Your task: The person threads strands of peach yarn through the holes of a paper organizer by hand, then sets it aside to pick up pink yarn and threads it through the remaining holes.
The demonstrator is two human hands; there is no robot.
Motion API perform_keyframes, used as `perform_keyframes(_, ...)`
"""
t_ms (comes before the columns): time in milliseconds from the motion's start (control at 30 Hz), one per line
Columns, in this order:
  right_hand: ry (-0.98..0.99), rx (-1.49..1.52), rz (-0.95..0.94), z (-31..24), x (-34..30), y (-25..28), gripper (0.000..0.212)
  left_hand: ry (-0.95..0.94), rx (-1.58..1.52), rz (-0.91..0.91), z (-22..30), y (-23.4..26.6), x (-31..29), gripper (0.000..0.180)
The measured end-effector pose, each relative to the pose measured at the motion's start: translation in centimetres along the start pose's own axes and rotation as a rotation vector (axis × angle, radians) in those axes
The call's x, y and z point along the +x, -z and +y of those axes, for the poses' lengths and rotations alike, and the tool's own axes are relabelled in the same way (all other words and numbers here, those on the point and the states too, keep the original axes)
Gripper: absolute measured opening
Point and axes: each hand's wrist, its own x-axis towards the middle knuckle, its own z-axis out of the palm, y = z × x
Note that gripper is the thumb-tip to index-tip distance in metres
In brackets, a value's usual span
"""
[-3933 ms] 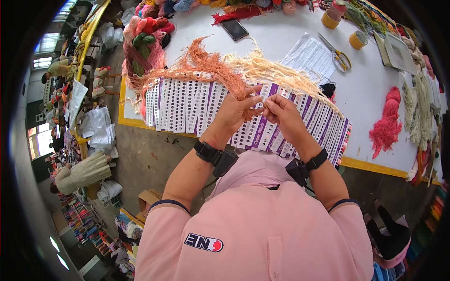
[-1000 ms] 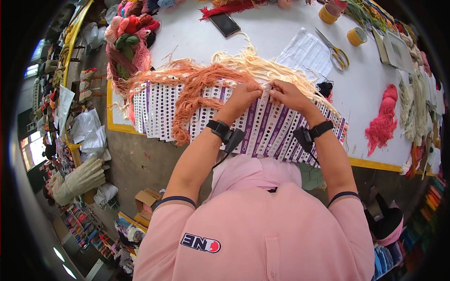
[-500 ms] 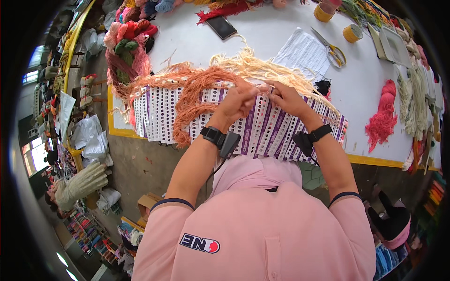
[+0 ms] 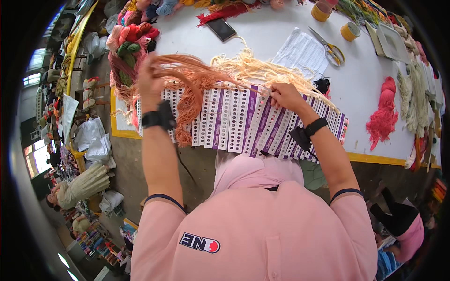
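Rust-orange yarn (image 4: 194, 79) is stretched over the far end of a fanned row of white-and-purple punched cards (image 4: 229, 122), so I'll use those cards as the reference. Left hand (image 4: 150, 86) is up past their left end with its fingers closed around a bundle of strands, though it's pretty blurry. Right hand (image 4: 285, 97) is at the cards' far edge, right of their middle, pinching the top end of one; can't tell if a strand is caught in there too. More of the orange stuff droops over the cards' left half. Cream yarn (image 4: 248, 64) is heaped just behind the cards, and further back sit a printed sheet (image 4: 302, 52), a dark phone (image 4: 221, 29) and some yellow-handled scissors (image 4: 333, 54). Off to the cards' right there's a pinkish-red hank (image 4: 385, 112) lying on the white table (image 4: 363, 70).
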Motion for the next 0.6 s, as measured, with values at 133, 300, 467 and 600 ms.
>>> perform_keyframes(133,0.136,-0.229,0.287,-0.6,-1.7,-1.9,0.011,-0.023,0.490,0.310,3.1,-1.2,-1.6,0.010)
perform_keyframes(300,0.558,-0.767,0.329,1.3,-5.5,-4.4,0.016,0.559,0.153,-0.308,-7.0,-10.6,-9.3,0.032)
perform_keyframes(467,0.456,-0.435,0.497,-3.4,-6.0,-4.2,0.017,0.748,-0.086,-0.270,-11.3,-15.0,-13.7,0.042)
perform_keyframes(600,0.113,0.662,0.139,-6.1,-5.5,-4.8,0.016,0.831,-0.232,-0.500,-12.9,-14.2,-13.7,0.043)
